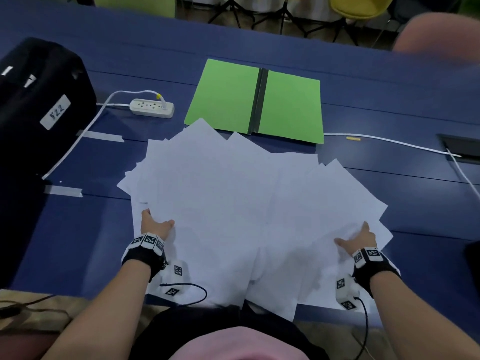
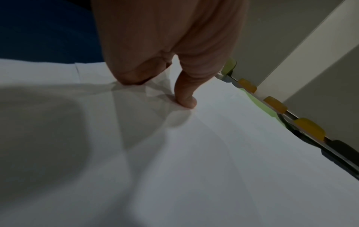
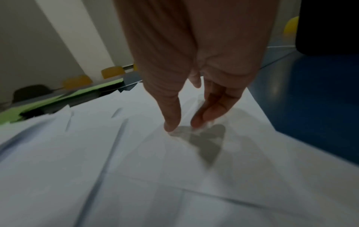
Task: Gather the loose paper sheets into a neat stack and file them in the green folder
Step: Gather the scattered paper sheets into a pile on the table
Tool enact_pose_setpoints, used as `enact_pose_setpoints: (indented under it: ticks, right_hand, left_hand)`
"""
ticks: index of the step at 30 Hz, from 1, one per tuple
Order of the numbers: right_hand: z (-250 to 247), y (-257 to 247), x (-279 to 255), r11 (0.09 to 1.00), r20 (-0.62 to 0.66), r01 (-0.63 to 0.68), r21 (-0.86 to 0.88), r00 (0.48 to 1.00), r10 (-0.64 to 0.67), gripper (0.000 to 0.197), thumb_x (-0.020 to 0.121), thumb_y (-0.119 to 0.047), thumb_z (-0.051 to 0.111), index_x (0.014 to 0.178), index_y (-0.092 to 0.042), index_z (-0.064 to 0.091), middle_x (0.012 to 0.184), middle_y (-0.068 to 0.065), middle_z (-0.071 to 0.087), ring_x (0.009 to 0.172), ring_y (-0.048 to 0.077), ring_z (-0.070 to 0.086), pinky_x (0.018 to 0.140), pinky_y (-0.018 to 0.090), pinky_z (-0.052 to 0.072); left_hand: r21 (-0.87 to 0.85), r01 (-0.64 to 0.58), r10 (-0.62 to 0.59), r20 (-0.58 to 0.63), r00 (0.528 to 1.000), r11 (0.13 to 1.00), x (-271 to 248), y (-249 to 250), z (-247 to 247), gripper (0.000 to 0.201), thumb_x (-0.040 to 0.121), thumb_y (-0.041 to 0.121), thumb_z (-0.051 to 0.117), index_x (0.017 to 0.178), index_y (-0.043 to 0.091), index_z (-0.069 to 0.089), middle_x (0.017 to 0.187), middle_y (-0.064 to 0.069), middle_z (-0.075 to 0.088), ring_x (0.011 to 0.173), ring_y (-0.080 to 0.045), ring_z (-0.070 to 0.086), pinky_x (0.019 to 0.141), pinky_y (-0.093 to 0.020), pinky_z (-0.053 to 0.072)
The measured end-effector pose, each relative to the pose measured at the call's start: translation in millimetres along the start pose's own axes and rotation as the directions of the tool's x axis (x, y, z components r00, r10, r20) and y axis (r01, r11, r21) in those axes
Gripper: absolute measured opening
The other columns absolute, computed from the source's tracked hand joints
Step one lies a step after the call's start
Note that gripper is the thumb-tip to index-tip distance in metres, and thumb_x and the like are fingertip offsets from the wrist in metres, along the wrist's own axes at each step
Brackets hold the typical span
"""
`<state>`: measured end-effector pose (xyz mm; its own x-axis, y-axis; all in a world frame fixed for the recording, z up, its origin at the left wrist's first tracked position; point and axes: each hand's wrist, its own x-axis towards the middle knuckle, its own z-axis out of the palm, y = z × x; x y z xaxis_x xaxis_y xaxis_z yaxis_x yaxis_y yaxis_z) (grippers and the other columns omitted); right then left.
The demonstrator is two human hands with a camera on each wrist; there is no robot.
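Several white paper sheets (image 1: 233, 198) lie fanned out and overlapping on the blue table (image 1: 78, 242), their near edges hanging over its front. The green folder (image 1: 226, 94) lies open flat just behind them, and a few sheet corners overlap its near edge. My left hand (image 1: 155, 224) is at the fan's left near side. Its thumb (image 2: 186, 99) presses on top while its fingers seem tucked under the top sheets (image 2: 213, 153), which crease there. My right hand (image 1: 355, 236) rests on the fan's right side, thumb and fingertips (image 3: 200, 121) touching the paper (image 3: 136, 169).
A black bag (image 1: 33, 100) stands at the left. A white power strip (image 1: 152, 108) sits left of the folder, and its cable (image 1: 389, 142) also runs along the right. Grey tape strips (image 1: 104, 136) hold the cable. A recessed black box (image 1: 459, 145) is at the far right.
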<state>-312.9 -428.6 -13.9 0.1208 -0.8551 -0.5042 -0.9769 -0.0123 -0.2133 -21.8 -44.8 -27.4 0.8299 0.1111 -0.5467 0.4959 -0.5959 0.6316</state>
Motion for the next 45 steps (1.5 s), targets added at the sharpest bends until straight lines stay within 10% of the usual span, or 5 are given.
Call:
enact_pose_setpoints:
  ticks: [10, 24, 33, 41, 45]
  right_hand:
    - [-18, 21, 10, 0.994, -0.062, -0.026, -0.102, 0.998, 0.020, 0.089, 0.055, -0.065, 0.077, 0.118, -0.006, 0.055, 0.126, 0.014, 0.043, 0.112, 0.035, 0.052, 0.090, 0.045, 0.047]
    - [-1, 6, -5, 0.991, -0.057, -0.123, -0.052, 0.991, 0.120, 0.099, 0.058, -0.066, 0.075, 0.119, 0.007, 0.051, 0.131, 0.021, 0.039, 0.121, 0.034, 0.041, 0.094, 0.043, 0.043]
    - [8, -25, -25, 0.905, 0.086, -0.315, 0.286, 0.949, 0.303, 0.077, 0.069, -0.019, 0.080, 0.126, 0.007, 0.034, 0.126, 0.024, 0.052, 0.108, 0.036, 0.059, 0.075, 0.037, 0.046]
    - [8, -50, -36, 0.941, 0.200, -0.109, 0.319, 0.979, 0.046, 0.071, 0.068, -0.028, 0.081, 0.124, 0.003, 0.050, 0.121, 0.019, 0.060, 0.106, 0.036, 0.060, 0.084, 0.037, 0.050]
    - [10, -52, -46, 0.951, 0.371, -0.137, 0.279, 0.928, 0.024, 0.060, 0.075, -0.039, 0.075, 0.113, -0.007, 0.042, 0.088, 0.012, 0.056, 0.072, 0.025, 0.055, 0.049, 0.026, 0.041]
  left_hand:
    - [0.031, 0.012, -0.011, -0.031, 0.999, 0.999, -12, -4, 3, 0.059, 0.085, 0.006, 0.065, 0.136, -0.001, 0.037, 0.138, -0.019, 0.050, 0.126, -0.035, 0.049, 0.107, -0.040, 0.037]
    - [0.040, 0.052, -0.051, -0.020, 0.998, 0.998, -18, -4, 6, 0.070, 0.085, 0.011, 0.065, 0.144, 0.004, 0.027, 0.145, -0.019, 0.039, 0.133, -0.036, 0.040, 0.112, -0.042, 0.032]
    - [0.008, 0.020, -0.020, -0.007, 1.000, 1.000, -29, 0, 5, 0.070, 0.089, 0.007, 0.060, 0.146, 0.001, 0.021, 0.149, -0.019, 0.034, 0.137, -0.033, 0.035, 0.113, -0.037, 0.026]
    - [-0.078, 0.028, -0.027, 0.023, 0.999, 0.997, -28, 4, -6, 0.071, 0.083, 0.013, 0.068, 0.141, 0.004, 0.028, 0.142, -0.016, 0.044, 0.129, -0.032, 0.046, 0.105, -0.037, 0.035]
    - [-0.115, 0.015, -0.011, 0.039, 0.999, 0.993, -26, 2, -8, 0.076, 0.076, 0.013, 0.077, 0.137, 0.002, 0.031, 0.136, -0.016, 0.050, 0.124, -0.032, 0.050, 0.103, -0.039, 0.039]
